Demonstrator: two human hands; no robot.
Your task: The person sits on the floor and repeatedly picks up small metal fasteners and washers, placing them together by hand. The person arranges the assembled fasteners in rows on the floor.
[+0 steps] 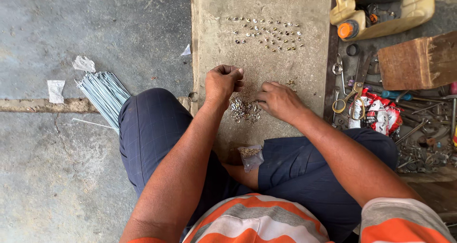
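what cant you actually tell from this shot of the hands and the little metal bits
- Left hand, head view: fingers curl inward, so whether they grip anything is hidden.
- Right hand: fingertips point down into the pile of small metal pieces; what they pinch is hidden.
- Spread-out pieces: too small to tell their kind.
- Small plastic bag: contents too small to identify.
- Yellow container: cut off by the top edge.

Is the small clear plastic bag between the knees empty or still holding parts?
Still holding some. The small clear plastic bag lies crumpled, with a few small brass-coloured pieces visible in its upper part; how many, cannot tell.
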